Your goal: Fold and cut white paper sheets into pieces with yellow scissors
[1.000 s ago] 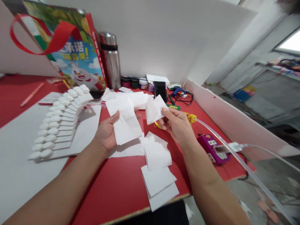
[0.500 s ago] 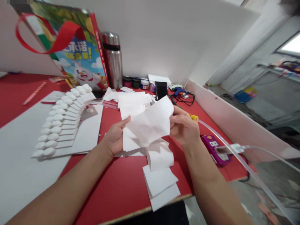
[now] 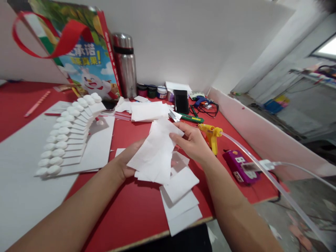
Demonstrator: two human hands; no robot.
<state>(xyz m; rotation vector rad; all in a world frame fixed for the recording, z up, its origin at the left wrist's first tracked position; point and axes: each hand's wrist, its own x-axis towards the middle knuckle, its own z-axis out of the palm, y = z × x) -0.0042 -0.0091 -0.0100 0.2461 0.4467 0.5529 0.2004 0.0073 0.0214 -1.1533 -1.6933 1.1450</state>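
Several white paper sheets (image 3: 156, 152) lie fanned between my two hands above the red table. My left hand (image 3: 131, 157) is closed on their left side, its fingers hidden beneath them. With thumb and fingers, my right hand (image 3: 190, 140) pinches the upper right corner of the sheets. Below them, loose white paper pieces (image 3: 182, 199) overlap near the table's front edge. A further stack of white paper (image 3: 150, 111) rests just behind my hands. To the left stands a curved white model (image 3: 70, 140) with rows of round white pads, on a white board.
A yellow glue gun (image 3: 213, 134) and a purple box (image 3: 240, 166) with a plugged-in cord lie right of my right hand. A green cutter (image 3: 193, 118), a black phone-like object (image 3: 181, 101), small paint jars (image 3: 152, 91), a steel flask (image 3: 126, 66) and a printed bag (image 3: 89, 63) stand behind.
The sheet that was raised in my right hand now lies over the others in my left. My right hand has moved left, uncovering the glue gun, and another piece lies on the lower papers.
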